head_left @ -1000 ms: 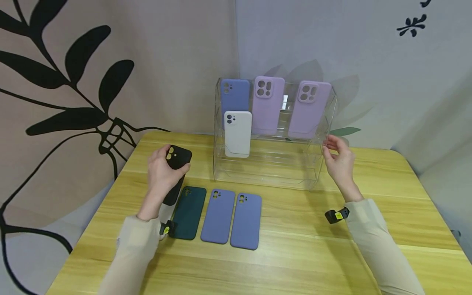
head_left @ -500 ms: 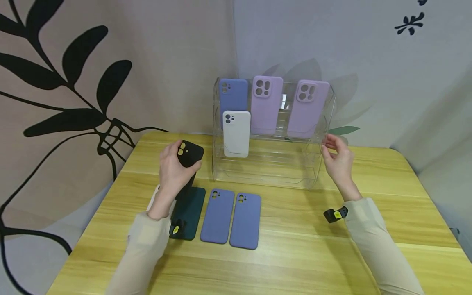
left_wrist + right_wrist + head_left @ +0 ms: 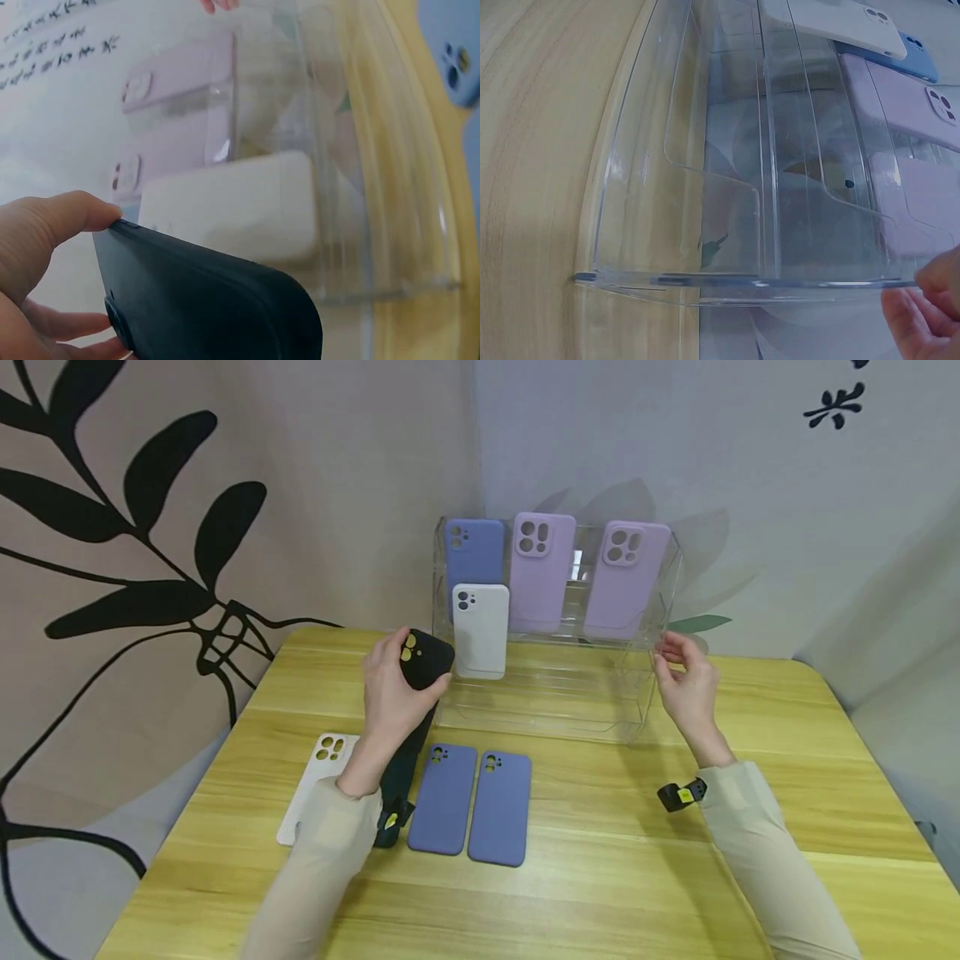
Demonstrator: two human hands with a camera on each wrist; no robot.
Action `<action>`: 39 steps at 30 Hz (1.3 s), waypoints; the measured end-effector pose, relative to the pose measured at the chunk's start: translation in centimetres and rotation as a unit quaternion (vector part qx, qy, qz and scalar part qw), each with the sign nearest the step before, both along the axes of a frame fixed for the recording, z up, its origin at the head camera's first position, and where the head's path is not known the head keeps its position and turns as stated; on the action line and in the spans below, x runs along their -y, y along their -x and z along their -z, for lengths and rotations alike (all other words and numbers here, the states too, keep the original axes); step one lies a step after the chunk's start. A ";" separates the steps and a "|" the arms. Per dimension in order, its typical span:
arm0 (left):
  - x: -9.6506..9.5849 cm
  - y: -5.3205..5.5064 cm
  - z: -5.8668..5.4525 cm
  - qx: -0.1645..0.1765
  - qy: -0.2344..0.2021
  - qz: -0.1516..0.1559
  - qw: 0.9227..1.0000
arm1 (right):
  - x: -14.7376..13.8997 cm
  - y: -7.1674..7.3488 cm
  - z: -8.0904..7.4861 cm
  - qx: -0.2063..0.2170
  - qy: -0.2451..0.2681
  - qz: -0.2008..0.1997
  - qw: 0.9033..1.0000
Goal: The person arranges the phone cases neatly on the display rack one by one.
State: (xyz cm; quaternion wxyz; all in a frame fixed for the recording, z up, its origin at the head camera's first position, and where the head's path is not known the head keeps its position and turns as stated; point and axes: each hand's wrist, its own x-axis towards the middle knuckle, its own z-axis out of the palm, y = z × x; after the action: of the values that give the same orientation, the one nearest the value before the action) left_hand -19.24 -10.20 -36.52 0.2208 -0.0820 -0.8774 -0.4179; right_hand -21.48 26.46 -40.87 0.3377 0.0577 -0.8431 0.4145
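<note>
My left hand (image 3: 390,702) grips a black phone case (image 3: 426,662) by its sides near the camera end, raised and tilted just left of a clear tiered display rack (image 3: 555,712). In the left wrist view, thumb and fingers span the width of the dark case (image 3: 202,292). At the rack's right side, my right hand (image 3: 686,685) pinches the edge of the side panel, as the right wrist view also shows. A white phone case (image 3: 482,639) leans on the middle tier, before a blue case (image 3: 480,545). Two lilac cases (image 3: 542,581) stand on the upper tier.
On the wooden table (image 3: 600,843) lie two lavender-blue cases (image 3: 444,802) side by side. A dark green case (image 3: 403,768) and a white case (image 3: 317,781) are partly hidden by the left arm. A wall (image 3: 360,502) with leaf designs rises behind the rack.
My left hand has carried the black case to the right and slightly up, up to the rack's left side, uncovering the white case on the table. My right hand has stayed at the rack.
</note>
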 end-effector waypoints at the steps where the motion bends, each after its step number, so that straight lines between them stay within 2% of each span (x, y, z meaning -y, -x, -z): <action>1: -0.5 0.1 -0.1 -0.007 -0.003 0.005 1.000 | 0.0 0.0 0.0 0.000 0.000 0.001 1.000; 9: -4.4 0.9 -1.2 -0.058 -0.026 0.038 0.997 | 0.0 0.1 -0.1 -0.011 0.004 -0.003 1.000; 14: -7.1 1.8 -1.9 -0.085 -0.036 0.054 0.994 | -0.1 0.2 -0.1 -0.006 -0.003 0.003 1.000; 21: -10.8 3.6 -3.0 -0.133 -0.055 0.052 0.988 | 0.0 0.2 -0.1 -0.005 0.002 -0.005 1.000; 26: -13.1 5.1 -3.3 -0.159 -0.068 0.039 0.984 | -0.1 0.2 0.0 -0.007 0.008 -0.008 1.000; 29: -14.1 5.9 -3.2 -0.161 -0.071 0.022 0.984 | -0.1 0.2 0.0 -0.007 0.006 -0.005 1.000; 33: -15.1 6.7 -2.8 -0.147 -0.080 -0.003 0.986 | -0.1 0.2 0.1 -0.008 0.003 -0.004 1.000; 39: -16.2 7.1 -2.1 -0.133 -0.079 -0.021 0.988 | 0.0 0.2 0.1 -0.013 0.002 -0.002 1.000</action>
State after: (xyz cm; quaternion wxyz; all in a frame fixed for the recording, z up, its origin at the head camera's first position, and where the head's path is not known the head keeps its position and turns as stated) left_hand -26.37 6.00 -34.39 0.3503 -0.1009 -0.8058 -0.4667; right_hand -21.70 26.49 -40.92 0.3477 0.0641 -0.8379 0.4159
